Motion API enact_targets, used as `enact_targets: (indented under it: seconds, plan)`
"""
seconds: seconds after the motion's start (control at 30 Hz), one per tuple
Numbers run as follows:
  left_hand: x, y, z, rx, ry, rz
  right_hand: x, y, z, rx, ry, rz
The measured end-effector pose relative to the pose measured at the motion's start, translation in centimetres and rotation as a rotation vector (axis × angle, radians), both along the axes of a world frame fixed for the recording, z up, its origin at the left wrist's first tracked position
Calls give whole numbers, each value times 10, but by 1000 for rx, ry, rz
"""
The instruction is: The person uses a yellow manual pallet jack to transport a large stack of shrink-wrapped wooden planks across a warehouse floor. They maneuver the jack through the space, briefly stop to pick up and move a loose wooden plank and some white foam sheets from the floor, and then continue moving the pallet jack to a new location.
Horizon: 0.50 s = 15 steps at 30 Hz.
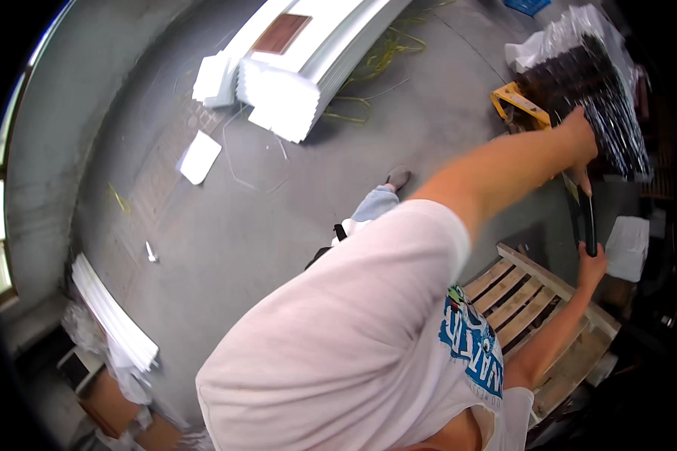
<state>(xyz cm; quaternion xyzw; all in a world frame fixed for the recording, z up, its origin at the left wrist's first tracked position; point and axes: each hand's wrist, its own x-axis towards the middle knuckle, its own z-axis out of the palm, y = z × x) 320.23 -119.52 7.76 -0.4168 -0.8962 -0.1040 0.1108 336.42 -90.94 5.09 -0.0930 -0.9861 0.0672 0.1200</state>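
My left arm reaches across to the right, and my left hand (579, 143) closes at the upper end of a narrow black strip (591, 222). The strip's lower end sits in my right hand (593, 264), whose fingers wrap round it. Its exact kind does not show. Just beyond my left hand lies a stack of dark, glossy long pieces (615, 131), partly covered by clear plastic wrap (572, 34). A yellow metal frame (523, 103) stands next to that stack, left of my hand.
A slatted wooden pallet (510, 297) lies below my hands, with a white block-like package (628, 248) to its right. White ribbed panels (346, 56) are stacked at the far middle beside tangled yellow strapping (387, 56). More white strips (116, 312) and cardboard (109, 398) lie lower left.
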Motion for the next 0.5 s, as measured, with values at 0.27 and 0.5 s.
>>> enact_targets:
  seconds: [0.27,0.5]
  plan:
    - [37,-75,-71,219,109,-96,50,-92,-61,-25,-38,-96]
    - [49,-123,-71,1,114,-89,72,-165,-82,-78,-42,-296]
